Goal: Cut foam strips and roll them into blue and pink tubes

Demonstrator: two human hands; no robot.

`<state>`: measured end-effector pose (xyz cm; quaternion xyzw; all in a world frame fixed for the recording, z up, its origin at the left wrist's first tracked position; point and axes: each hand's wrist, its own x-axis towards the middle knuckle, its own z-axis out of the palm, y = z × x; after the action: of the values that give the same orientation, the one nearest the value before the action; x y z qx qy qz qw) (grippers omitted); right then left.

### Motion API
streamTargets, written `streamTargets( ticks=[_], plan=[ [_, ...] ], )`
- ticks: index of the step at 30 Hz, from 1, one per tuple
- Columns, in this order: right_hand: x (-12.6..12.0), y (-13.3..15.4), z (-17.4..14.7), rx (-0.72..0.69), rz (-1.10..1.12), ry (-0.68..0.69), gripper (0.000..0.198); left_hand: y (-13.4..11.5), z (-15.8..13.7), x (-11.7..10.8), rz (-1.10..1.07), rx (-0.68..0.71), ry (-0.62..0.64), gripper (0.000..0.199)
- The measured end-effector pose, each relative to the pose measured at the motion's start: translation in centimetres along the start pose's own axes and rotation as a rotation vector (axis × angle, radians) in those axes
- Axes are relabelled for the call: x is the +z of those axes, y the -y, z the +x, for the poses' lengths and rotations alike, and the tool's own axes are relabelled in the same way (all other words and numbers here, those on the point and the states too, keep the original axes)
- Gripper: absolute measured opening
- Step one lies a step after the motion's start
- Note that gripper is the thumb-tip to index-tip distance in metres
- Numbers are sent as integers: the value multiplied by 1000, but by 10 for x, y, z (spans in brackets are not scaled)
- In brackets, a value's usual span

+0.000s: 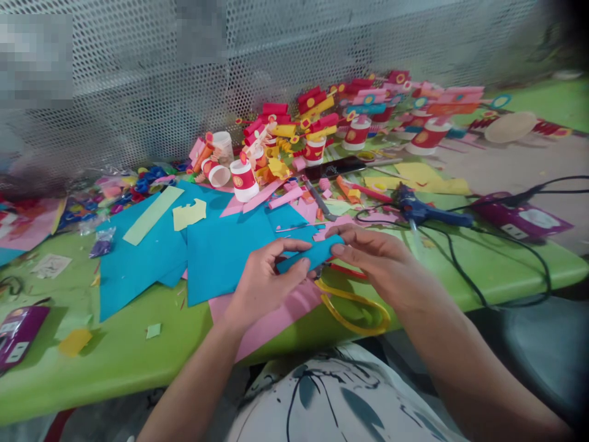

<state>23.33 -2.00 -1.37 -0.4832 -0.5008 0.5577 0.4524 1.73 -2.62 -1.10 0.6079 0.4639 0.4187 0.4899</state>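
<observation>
Between both hands is a rolled piece of blue paper (311,255), held above the near edge of the table. My left hand (271,273) grips its left end, thumb in front and fingers behind. The right end is pinched between the thumb and fingers of my right hand (375,255). Just below lie yellow-handled scissors (356,310), their blades partly hidden by the hands. Sheets of blue paper (225,252) and a pink sheet (280,316) lie beneath and left of my left hand.
A blue hot glue gun (426,209) with a black cable lies right, near a purple power strip (519,218). Behind stand several red-and-white paper cups (243,181) with colourful paper rolls. Another purple power strip (22,334) sits far left on the green table (138,368). A perforated metal panel (138,73) rises behind.
</observation>
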Motion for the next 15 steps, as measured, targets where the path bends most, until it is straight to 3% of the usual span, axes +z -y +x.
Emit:
streamTargets(
  ticks=[6,11,15],
  plan=[
    [-4,2,1,-63,-65,24,24,-3,1,0,-62,-48,24,22],
    [-1,7,-1,-49,-65,-40,26,-8,0,0,-144,-104,57,26],
    [0,7,-2,-15,-58,-77,22,-3,0,-2,-44,-64,25,31]
  ],
)
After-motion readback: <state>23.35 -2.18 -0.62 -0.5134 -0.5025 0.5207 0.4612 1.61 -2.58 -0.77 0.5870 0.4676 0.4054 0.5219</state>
